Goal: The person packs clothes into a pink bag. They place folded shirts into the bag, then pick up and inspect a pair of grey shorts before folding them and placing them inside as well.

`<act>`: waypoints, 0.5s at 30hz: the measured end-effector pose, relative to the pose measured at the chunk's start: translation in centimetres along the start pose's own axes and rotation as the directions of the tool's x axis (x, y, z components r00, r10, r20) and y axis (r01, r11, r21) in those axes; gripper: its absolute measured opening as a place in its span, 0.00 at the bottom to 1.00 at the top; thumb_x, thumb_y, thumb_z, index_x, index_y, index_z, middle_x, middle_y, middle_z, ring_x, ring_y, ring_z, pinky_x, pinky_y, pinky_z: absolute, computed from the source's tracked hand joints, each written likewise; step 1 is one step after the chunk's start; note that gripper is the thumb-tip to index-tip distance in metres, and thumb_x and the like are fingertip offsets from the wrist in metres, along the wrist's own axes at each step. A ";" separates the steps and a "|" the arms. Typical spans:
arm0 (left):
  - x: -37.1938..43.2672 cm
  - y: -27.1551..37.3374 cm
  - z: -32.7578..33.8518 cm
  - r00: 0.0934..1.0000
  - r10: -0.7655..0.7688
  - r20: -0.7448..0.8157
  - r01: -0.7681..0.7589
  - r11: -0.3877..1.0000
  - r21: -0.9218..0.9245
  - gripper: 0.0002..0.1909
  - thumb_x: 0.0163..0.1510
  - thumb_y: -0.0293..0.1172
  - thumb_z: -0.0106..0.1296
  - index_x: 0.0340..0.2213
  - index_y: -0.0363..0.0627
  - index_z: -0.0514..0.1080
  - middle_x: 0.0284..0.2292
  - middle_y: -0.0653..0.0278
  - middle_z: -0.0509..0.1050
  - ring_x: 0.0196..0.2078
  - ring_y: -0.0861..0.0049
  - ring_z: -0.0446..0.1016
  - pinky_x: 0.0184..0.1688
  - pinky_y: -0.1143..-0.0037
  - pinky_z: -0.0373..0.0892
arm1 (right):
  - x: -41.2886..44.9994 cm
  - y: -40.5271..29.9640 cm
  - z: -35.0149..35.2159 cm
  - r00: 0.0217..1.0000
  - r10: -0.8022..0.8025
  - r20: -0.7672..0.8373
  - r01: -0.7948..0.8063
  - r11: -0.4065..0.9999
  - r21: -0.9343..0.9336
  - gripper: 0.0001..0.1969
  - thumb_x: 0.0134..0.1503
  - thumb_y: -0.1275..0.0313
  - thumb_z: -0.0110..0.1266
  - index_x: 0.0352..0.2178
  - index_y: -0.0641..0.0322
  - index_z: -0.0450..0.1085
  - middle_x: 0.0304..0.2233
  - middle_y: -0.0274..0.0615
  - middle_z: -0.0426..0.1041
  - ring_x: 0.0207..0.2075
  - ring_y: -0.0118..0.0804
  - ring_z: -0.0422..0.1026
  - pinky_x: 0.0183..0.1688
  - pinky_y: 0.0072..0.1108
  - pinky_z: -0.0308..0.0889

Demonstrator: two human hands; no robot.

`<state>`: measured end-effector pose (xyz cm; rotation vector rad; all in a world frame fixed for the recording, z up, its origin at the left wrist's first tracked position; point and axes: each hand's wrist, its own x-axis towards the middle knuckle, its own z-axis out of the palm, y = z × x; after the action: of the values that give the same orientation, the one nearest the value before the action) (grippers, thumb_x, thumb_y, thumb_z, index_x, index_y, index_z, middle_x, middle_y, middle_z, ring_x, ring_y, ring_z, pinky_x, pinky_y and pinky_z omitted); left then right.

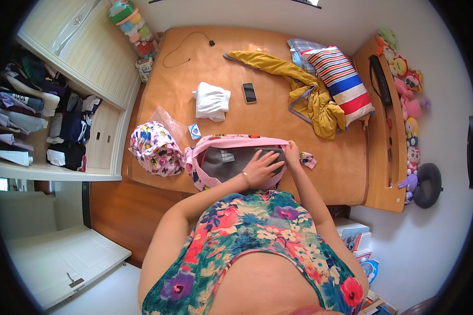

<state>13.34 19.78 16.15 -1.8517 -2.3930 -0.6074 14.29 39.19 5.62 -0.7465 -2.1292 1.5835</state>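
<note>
A pink patterned garment with a dark grey lining and a label lies at the bed's near edge, its pink band spread around the opening. Inside that opening my left hand rests flat on the lining, fingers apart, a bracelet on its wrist. At the right end of the band, my right hand grips the pink edge, some of its fingers hidden. A small patterned part of pink cloth sticks out to the right. Left of the garment sits a bunched pink patterned cloth.
On the tan bed mat are folded white clothing, a smartphone, a small card, clear plastic, a cable, a mustard garment and a striped pillow. An open wardrobe stands left.
</note>
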 end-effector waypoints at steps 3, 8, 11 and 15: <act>0.1 -1.8 5.2 0.988 -0.153 -0.027 0.155 0.952 0.263 0.27 0.50 0.42 0.44 0.52 0.55 0.57 0.53 0.66 0.58 0.58 0.74 0.52 0.53 0.54 0.46 | -1.1 -1.3 -1.0 0.993 -0.121 0.011 0.121 0.993 0.015 0.07 0.50 0.78 0.38 0.26 0.69 0.64 0.20 0.49 0.69 0.25 0.41 0.69 0.29 0.27 0.63; -0.5 -4.9 8.7 0.912 -0.404 0.076 0.344 0.850 0.398 0.30 0.50 0.48 0.41 0.53 0.52 0.55 0.52 0.68 0.58 0.55 0.76 0.54 0.53 0.50 0.44 | -2.6 -3.5 -1.7 0.986 -0.154 0.070 0.162 0.977 -0.139 0.06 0.51 0.77 0.38 0.28 0.67 0.62 0.22 0.55 0.68 0.27 0.53 0.69 0.28 0.33 0.62; -0.3 -4.9 10.4 0.889 -0.439 0.132 0.337 0.820 0.462 0.31 0.51 0.48 0.39 0.54 0.50 0.53 0.54 0.65 0.55 0.57 0.71 0.51 0.53 0.48 0.42 | -3.9 -5.5 0.1 0.989 -0.129 0.077 0.145 0.955 -0.259 0.06 0.52 0.74 0.39 0.28 0.65 0.63 0.23 0.60 0.68 0.29 0.61 0.67 0.30 0.38 0.62; 0.5 -5.0 13.0 0.875 -0.462 0.145 0.321 0.777 0.542 0.31 0.52 0.45 0.34 0.55 0.47 0.49 0.56 0.57 0.50 0.60 0.60 0.42 0.54 0.47 0.39 | -4.9 -5.9 3.8 0.919 -0.392 0.040 0.370 0.825 -0.427 0.07 0.50 0.74 0.42 0.30 0.67 0.63 0.24 0.59 0.69 0.30 0.59 0.68 0.34 0.39 0.62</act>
<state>10.96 23.61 2.99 -1.2791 -2.7776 0.2879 14.75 32.00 10.21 -0.4303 -2.4306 0.8900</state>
